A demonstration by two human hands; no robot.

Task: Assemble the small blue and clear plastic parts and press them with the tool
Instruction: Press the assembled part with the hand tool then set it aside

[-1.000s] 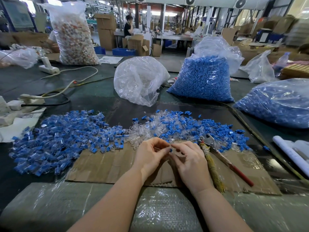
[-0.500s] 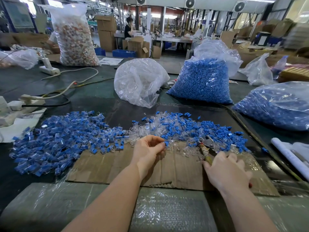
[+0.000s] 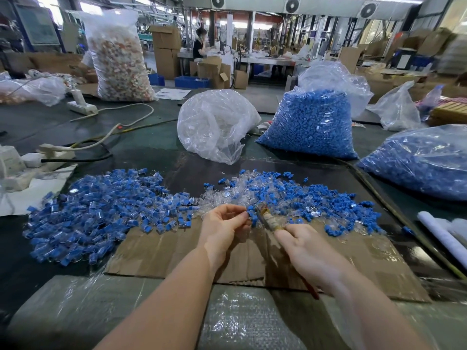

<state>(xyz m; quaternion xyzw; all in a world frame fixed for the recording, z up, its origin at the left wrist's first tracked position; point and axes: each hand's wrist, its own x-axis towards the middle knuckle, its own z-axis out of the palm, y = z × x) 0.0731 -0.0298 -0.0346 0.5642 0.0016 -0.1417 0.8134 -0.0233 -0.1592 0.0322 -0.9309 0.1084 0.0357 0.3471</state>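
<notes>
Blue-and-clear part [image 3: 249, 215] pinched in left hand [image 3: 223, 228], right hand [image 3: 307, 251] gripping tool [image 3: 269, 221]

You have one view only, from the camera on your head, looking forward and down across the table [image 3: 141, 145]. It sits close over your hands [image 3: 222, 228], with both forearms entering from the near edge. The wide lens bends the edges and takes in the hall at the far side.
</notes>
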